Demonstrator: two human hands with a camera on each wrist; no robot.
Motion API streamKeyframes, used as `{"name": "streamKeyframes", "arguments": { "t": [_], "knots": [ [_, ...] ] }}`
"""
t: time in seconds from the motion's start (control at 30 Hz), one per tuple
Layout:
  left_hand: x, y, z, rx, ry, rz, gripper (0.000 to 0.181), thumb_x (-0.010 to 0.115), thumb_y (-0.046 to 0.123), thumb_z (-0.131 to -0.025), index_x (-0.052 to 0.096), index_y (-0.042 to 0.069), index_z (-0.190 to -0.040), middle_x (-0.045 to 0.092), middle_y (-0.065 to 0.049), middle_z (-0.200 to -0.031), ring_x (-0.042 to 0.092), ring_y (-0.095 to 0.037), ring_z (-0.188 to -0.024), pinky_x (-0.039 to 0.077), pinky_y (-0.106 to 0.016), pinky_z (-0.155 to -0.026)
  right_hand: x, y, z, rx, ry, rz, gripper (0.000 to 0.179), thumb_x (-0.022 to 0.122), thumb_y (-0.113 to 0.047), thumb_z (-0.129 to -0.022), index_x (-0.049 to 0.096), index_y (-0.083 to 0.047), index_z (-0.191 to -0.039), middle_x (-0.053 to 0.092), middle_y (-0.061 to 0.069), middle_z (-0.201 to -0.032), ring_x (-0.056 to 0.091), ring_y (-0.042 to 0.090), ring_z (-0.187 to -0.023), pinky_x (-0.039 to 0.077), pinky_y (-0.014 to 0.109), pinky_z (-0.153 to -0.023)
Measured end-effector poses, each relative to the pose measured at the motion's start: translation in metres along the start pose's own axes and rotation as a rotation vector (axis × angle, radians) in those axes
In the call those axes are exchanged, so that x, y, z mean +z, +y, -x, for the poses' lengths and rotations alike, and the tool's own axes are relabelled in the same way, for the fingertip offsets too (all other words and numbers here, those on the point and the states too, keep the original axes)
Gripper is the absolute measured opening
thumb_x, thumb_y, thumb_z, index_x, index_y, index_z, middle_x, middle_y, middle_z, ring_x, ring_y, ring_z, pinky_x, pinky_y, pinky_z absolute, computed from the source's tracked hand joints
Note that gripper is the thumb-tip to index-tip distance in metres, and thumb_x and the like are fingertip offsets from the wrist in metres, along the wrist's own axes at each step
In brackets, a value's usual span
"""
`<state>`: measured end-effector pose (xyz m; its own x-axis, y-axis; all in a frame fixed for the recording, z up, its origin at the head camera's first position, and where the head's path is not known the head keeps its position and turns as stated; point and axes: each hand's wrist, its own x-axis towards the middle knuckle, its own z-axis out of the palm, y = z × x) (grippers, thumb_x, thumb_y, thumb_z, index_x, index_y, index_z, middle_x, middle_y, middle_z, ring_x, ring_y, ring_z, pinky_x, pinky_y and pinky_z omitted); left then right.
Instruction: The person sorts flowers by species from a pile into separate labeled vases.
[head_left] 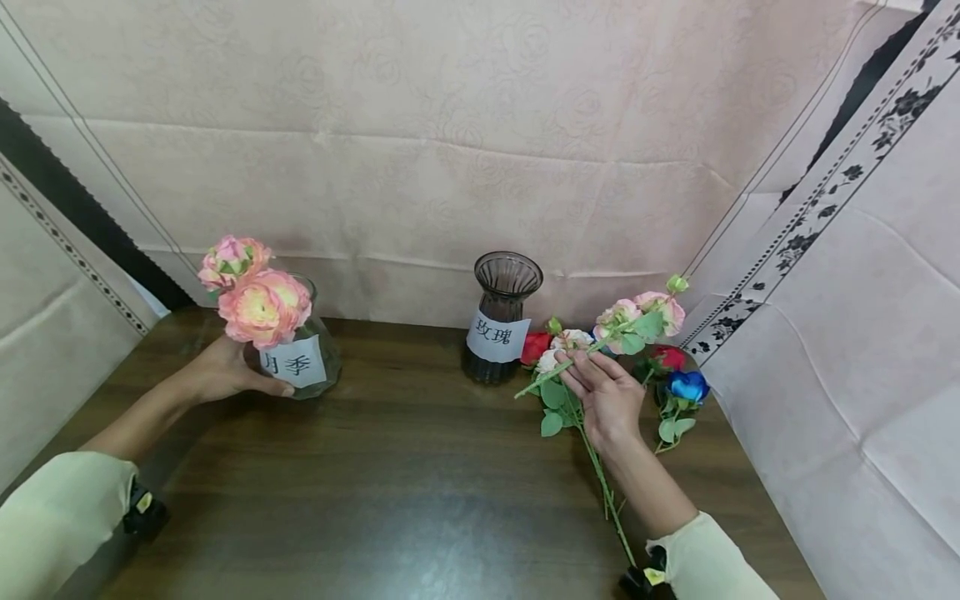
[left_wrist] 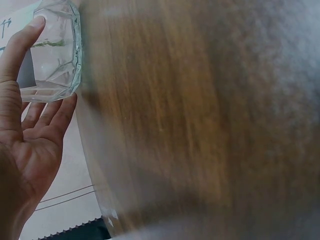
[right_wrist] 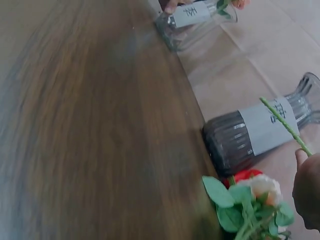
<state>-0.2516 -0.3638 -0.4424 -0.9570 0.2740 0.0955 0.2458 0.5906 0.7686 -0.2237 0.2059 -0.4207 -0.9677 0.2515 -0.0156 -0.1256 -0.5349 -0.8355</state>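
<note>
My left hand [head_left: 221,368] grips a clear glass vase [head_left: 330,362] at the left, thumb over its white label and fingers behind. Two large pink flowers [head_left: 264,308] rise from this vase, and a bit of green stem shows through its glass in the left wrist view. With its fingertips, my right hand [head_left: 611,402] pinches the green stem [right_wrist: 282,120] of a pink flower spray [head_left: 626,323]. That spray is tilted, its blooms up to the right and its cut end pointing left. Nearby stands a dark ribbed glass vase [head_left: 491,368] with a white label.
Under and beside my right hand lie more flowers: a red rose [head_left: 535,347], white blooms [head_left: 573,338], another red rose [head_left: 669,358] and a blue rose [head_left: 687,386]. Their long stems reach toward the front of the brown table [head_left: 360,475]. Pale cloth [head_left: 420,167] hangs behind.
</note>
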Motion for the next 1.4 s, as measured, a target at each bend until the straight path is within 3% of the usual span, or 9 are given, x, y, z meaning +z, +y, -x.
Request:
{"name": "streamKeyframes", "arguments": {
  "t": [0.2,0.47,0.73,0.9,0.97,1.07,1.13,1.27,1.4],
  "knots": [
    [0.000,0.001,0.001,-0.011,-0.001,-0.006,0.121,0.106,0.012,-0.076,0.030,0.009,-0.170,0.052,-0.026,-0.164,0.047,-0.051,-0.153,0.036,-0.084,-0.122,0.018,0.011,0.003,-0.051,0.034,-0.068,0.009,0.070,0.006,-0.107,0.079,0.003,-0.106,0.089,0.011,-0.101,0.088,0.024,-0.097,0.071,0.036,-0.087],
    [0.000,0.002,0.000,-0.005,0.004,-0.001,0.123,0.107,0.011,-0.075,0.030,0.008,-0.170,0.051,-0.026,-0.164,0.045,-0.049,-0.153,0.034,-0.084,-0.123,0.039,0.023,0.007,-0.084,0.048,-0.158,0.009,0.074,0.004,-0.105,0.081,0.000,-0.109,0.088,0.012,-0.101,0.088,0.025,-0.097,0.071,0.036,-0.087],
    [-0.001,0.001,0.001,-0.020,0.002,-0.003,0.123,0.107,0.012,-0.075,0.030,0.008,-0.170,0.051,-0.027,-0.164,0.044,-0.053,-0.155,0.033,-0.085,-0.124,0.065,0.033,0.014,-0.129,0.078,-0.146,0.029,0.075,0.002,-0.106,0.071,0.008,-0.133,0.088,0.012,-0.106,0.088,0.024,-0.101,0.070,0.037,-0.091],
    [-0.001,0.001,0.001,0.005,0.006,-0.020,0.120,0.107,0.013,-0.075,0.033,0.010,-0.168,0.056,-0.021,-0.162,0.054,-0.033,-0.147,0.049,-0.058,-0.123,0.078,0.041,0.019,-0.150,0.072,-0.181,0.020,0.076,0.003,-0.105,0.076,0.004,-0.125,0.088,0.014,-0.107,0.088,0.023,-0.098,0.070,0.039,-0.092],
    [0.000,0.002,0.001,0.010,0.006,-0.021,0.119,0.107,0.013,-0.075,0.034,0.011,-0.168,0.057,-0.020,-0.161,0.055,-0.029,-0.146,0.050,-0.055,-0.121,0.082,0.045,0.022,-0.162,0.054,-0.184,0.023,0.076,0.003,-0.105,0.074,0.008,-0.127,0.088,0.013,-0.106,0.088,0.024,-0.099,0.070,0.039,-0.093],
    [0.000,0.002,0.001,0.005,0.004,-0.012,0.118,0.107,0.012,-0.075,0.034,0.010,-0.168,0.056,-0.021,-0.161,0.055,-0.031,-0.146,0.048,-0.065,-0.123,0.089,0.051,0.027,-0.179,0.022,-0.175,0.029,0.075,0.002,-0.105,0.070,0.011,-0.132,0.088,0.011,-0.106,0.088,0.024,-0.102,0.069,0.040,-0.094],
    [0.000,0.002,0.001,0.001,0.001,-0.001,0.119,0.107,0.011,-0.075,0.033,0.008,-0.168,0.055,-0.024,-0.162,0.051,-0.045,-0.149,0.040,-0.080,-0.122,0.093,0.053,0.031,-0.187,0.006,-0.177,0.028,0.077,0.002,-0.105,0.071,0.012,-0.131,0.088,0.013,-0.107,0.088,0.026,-0.103,0.069,0.040,-0.094],
    [0.000,0.001,0.000,-0.006,-0.003,0.001,0.121,0.106,0.011,-0.076,0.030,0.009,-0.170,0.052,-0.026,-0.163,0.048,-0.051,-0.152,0.038,-0.083,-0.122,0.103,0.057,0.033,-0.216,-0.016,-0.193,0.012,0.080,0.001,-0.103,0.076,0.005,-0.113,0.088,0.016,-0.107,0.088,0.028,-0.102,0.069,0.044,-0.095],
    [0.000,0.002,0.000,-0.008,-0.003,0.004,0.122,0.107,0.011,-0.076,0.030,0.009,-0.171,0.052,-0.026,-0.164,0.048,-0.050,-0.152,0.038,-0.083,-0.122,0.114,0.058,0.035,-0.249,-0.042,-0.195,0.018,0.080,0.001,-0.102,0.074,0.008,-0.117,0.087,0.019,-0.110,0.088,0.028,-0.101,0.069,0.046,-0.095]
  ]
}}
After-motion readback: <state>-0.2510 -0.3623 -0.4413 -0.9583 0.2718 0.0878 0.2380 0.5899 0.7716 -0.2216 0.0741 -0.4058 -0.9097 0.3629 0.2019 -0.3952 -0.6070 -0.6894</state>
